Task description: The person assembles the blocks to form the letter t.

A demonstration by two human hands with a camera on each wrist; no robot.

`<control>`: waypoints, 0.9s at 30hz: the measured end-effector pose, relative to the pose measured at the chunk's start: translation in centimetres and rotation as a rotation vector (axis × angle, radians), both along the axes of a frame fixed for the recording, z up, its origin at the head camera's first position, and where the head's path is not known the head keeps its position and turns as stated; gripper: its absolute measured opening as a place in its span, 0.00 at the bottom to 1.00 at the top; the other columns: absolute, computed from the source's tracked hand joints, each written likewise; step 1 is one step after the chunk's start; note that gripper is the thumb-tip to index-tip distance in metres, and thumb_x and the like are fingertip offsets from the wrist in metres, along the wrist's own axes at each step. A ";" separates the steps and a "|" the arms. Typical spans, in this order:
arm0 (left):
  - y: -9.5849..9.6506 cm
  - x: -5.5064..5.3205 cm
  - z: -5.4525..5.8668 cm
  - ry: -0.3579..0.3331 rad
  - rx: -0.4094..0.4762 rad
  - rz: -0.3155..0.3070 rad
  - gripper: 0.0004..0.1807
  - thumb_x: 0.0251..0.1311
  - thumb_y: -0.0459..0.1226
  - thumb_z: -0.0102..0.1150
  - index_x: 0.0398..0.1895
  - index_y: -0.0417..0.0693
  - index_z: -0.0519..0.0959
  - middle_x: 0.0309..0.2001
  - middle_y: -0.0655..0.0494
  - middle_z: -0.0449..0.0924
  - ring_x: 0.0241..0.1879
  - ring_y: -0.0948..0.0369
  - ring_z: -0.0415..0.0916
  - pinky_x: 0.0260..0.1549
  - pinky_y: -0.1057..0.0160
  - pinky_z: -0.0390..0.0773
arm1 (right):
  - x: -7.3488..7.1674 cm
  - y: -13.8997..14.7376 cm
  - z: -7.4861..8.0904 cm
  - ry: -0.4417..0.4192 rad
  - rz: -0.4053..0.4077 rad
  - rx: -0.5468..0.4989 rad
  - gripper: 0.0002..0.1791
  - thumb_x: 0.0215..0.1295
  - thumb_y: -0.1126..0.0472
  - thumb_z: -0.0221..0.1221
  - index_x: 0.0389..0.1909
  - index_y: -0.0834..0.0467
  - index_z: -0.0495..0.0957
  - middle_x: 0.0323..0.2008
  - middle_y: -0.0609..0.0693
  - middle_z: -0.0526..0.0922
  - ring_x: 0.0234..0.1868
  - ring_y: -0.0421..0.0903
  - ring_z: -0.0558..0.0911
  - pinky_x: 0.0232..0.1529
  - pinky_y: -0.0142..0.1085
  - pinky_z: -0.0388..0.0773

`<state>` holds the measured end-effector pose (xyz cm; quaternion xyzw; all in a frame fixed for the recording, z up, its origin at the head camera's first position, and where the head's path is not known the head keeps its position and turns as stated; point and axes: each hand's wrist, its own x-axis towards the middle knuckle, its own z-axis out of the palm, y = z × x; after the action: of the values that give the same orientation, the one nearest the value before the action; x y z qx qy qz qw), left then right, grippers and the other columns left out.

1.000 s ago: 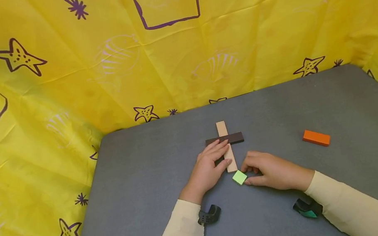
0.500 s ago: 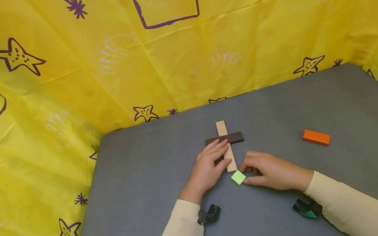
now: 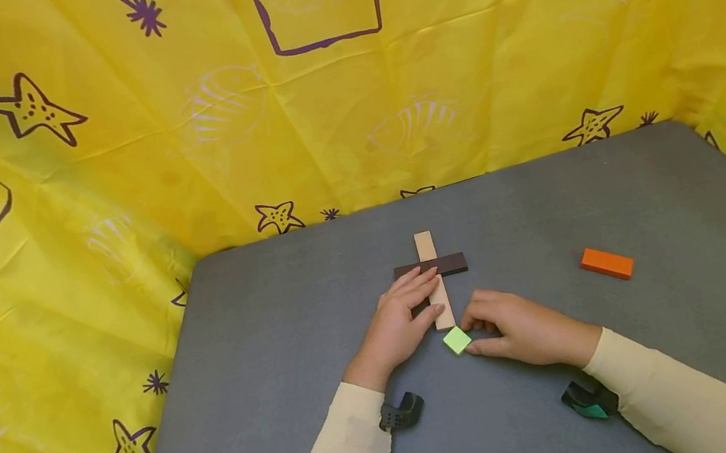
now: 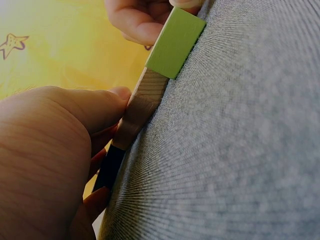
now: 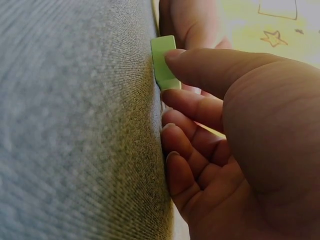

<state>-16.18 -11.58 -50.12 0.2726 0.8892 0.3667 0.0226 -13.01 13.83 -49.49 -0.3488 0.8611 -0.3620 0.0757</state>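
Where the green block (image 3: pixel 457 340) sat: on gray table (image 3: pixel 286 369), turned cornerwise at near end of pale block (image 3: pixel 443 295); touching or a hair off, couldn't tell.
Right hand (image 3: pixel 520 324): thumb + index pinched green block, gap only as wide as the block; other fingers curled in. Low side pinch, prob for fine control w/o lifting.
Left hand (image 3: pixel 392 332): fingers relaxed, laid over dark block (image 3: pixel 454 263), thumb on pale block; not clamped. Prob a steadying touch vs skidding.
Dark block: crosswise, far pale piece (image 3: pixel 425 245) showing beyond; couldn't tell if 1 pc w/ pale block.
Orange block (image 3: pixel 607 264): untouched, well apart to R; prob there to leave hands room.
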 end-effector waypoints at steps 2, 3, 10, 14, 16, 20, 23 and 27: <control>0.0 0.0 0.0 0.003 -0.003 0.001 0.28 0.79 0.40 0.66 0.78 0.45 0.76 0.79 0.60 0.70 0.82 0.61 0.56 0.76 0.37 0.57 | 0.0 0.0 0.0 -0.002 -0.001 0.000 0.08 0.72 0.56 0.75 0.45 0.48 0.85 0.40 0.38 0.76 0.38 0.38 0.75 0.41 0.37 0.78; 0.0 0.0 0.0 0.003 -0.004 0.001 0.28 0.79 0.41 0.66 0.78 0.45 0.76 0.79 0.60 0.70 0.82 0.62 0.56 0.76 0.37 0.57 | 0.0 0.0 0.0 -0.002 -0.001 -0.002 0.08 0.72 0.56 0.75 0.45 0.48 0.85 0.40 0.38 0.76 0.38 0.38 0.75 0.41 0.37 0.78; -0.1 0.0 0.1 0.003 -0.007 -0.001 0.29 0.79 0.41 0.66 0.78 0.46 0.76 0.79 0.61 0.70 0.82 0.62 0.55 0.76 0.37 0.57 | -0.1 0.1 0.1 -0.012 0.004 -0.019 0.08 0.73 0.54 0.74 0.46 0.49 0.85 0.39 0.39 0.76 0.38 0.38 0.75 0.40 0.37 0.77; 0.0 0.1 0.1 0.001 -0.004 0.000 0.29 0.79 0.41 0.66 0.78 0.46 0.76 0.79 0.61 0.70 0.82 0.62 0.55 0.76 0.38 0.57 | -0.2 0.2 0.0 -0.040 0.000 -0.051 0.10 0.74 0.51 0.73 0.48 0.49 0.85 0.40 0.40 0.77 0.38 0.39 0.75 0.40 0.37 0.77; 0.0 0.1 0.1 0.000 -0.005 0.001 0.29 0.79 0.41 0.66 0.78 0.46 0.76 0.79 0.61 0.70 0.82 0.62 0.55 0.76 0.38 0.57 | -0.3 0.3 -0.1 -0.065 -0.006 -0.081 0.12 0.74 0.50 0.73 0.50 0.50 0.85 0.41 0.42 0.78 0.38 0.40 0.76 0.41 0.37 0.77; 0.0 0.1 0.1 -0.002 -0.007 0.005 0.29 0.78 0.41 0.67 0.78 0.46 0.76 0.79 0.61 0.70 0.82 0.62 0.56 0.77 0.39 0.56 | -0.6 0.7 -0.3 -0.142 -0.025 -0.186 0.13 0.77 0.52 0.71 0.55 0.53 0.85 0.45 0.45 0.81 0.41 0.44 0.79 0.44 0.39 0.79; 0.0 0.1 0.1 -0.002 -0.007 0.009 0.29 0.78 0.41 0.67 0.78 0.46 0.76 0.79 0.61 0.70 0.82 0.62 0.56 0.76 0.38 0.57 | -0.8 1.1 -0.3 -0.215 -0.040 -0.279 0.14 0.80 0.57 0.66 0.59 0.57 0.84 0.51 0.49 0.84 0.46 0.47 0.82 0.49 0.40 0.81; 0.0 0.1 0.0 -0.001 -0.006 0.014 0.29 0.78 0.41 0.68 0.77 0.46 0.77 0.78 0.62 0.70 0.82 0.63 0.56 0.76 0.38 0.57 | -1.1 1.4 -0.1 -0.320 -0.057 -0.411 0.16 0.86 0.60 0.57 0.64 0.64 0.81 0.58 0.57 0.84 0.53 0.53 0.84 0.54 0.39 0.81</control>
<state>-16.12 -11.60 -50.10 0.2663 0.8922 0.3641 0.0213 -14.10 15.27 -49.64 -0.2705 0.7562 -0.5818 0.1282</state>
